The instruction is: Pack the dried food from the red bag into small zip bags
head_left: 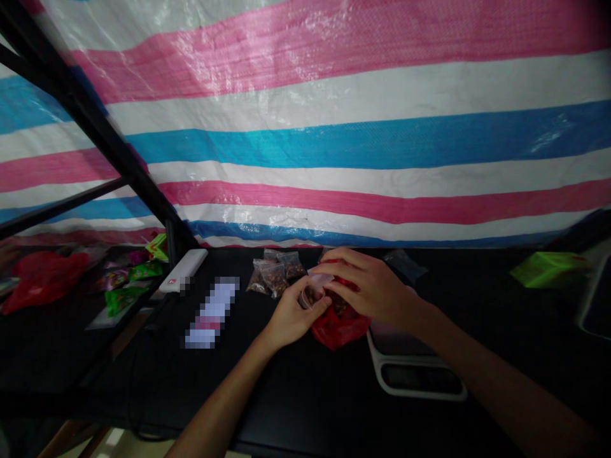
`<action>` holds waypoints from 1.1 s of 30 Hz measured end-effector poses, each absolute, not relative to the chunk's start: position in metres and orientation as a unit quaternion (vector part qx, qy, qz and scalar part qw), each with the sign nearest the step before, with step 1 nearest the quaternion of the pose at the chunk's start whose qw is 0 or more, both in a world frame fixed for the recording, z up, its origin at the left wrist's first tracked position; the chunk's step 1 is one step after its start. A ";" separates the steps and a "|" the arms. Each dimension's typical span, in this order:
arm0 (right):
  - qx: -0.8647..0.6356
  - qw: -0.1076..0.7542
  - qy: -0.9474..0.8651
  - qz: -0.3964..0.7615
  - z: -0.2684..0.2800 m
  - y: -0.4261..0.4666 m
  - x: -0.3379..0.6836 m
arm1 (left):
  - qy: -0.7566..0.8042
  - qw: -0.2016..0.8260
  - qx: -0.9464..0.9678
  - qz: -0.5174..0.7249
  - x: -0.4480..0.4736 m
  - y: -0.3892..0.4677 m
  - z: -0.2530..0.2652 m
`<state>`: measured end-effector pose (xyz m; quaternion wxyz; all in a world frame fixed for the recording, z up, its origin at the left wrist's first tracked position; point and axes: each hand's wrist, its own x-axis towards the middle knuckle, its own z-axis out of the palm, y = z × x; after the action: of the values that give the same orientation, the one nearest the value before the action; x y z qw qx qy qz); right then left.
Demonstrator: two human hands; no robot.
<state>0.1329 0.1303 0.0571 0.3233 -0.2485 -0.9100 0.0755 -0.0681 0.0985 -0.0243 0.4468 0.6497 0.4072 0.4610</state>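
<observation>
One small bag [312,294] sits above the table, clear-sided and upright, with its mouth open. Our left hand [296,313] grips it between thumb and curled fingers. Our right hand [365,283] arches over from the other side, its fingers bent and close together at the bag's lip; we cannot tell whether they pinch anything. Right under that hand lies a red bag [337,334], spread open, with brown bits [340,306] showing inside. Just beyond our left hand we have a cluster of filled packets [274,275], and past our right wrist a flat clear bag [405,266]. The scale [420,380], white with a dark display, stands partly beneath our right forearm.

All this rests on a black table [305,394], matt and dimly lit. To our left are a blurred-out strip [212,312], a white bar [184,271] and some green packs [121,299]; well to our right, a green box [548,270]. Behind the table hangs a striped sheet [334,143] of pink, white and blue, creased and shiny, with a black frame [100,127] slanting across its left side
</observation>
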 end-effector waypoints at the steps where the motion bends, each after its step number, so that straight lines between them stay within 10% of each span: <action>1: -0.270 0.331 -0.900 0.082 0.059 0.131 0.134 | 0.407 0.438 0.651 0.468 -0.068 0.099 -0.024; 9: -0.345 0.132 -0.904 0.215 0.039 0.141 0.151 | 0.472 0.217 0.610 0.598 -0.080 0.104 -0.021; 22: -0.246 0.281 -0.913 0.166 0.047 0.103 0.114 | 0.419 0.151 0.727 0.523 -0.076 0.090 -0.029; 33: -0.415 0.412 -0.734 0.345 0.043 0.133 0.221 | 0.382 0.143 0.838 0.361 -0.072 0.081 -0.002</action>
<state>0.2205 0.1328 0.0428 0.4116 -0.4151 -0.7343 0.3451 -0.0720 0.0812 -0.0019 0.1428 0.8384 0.3822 0.3614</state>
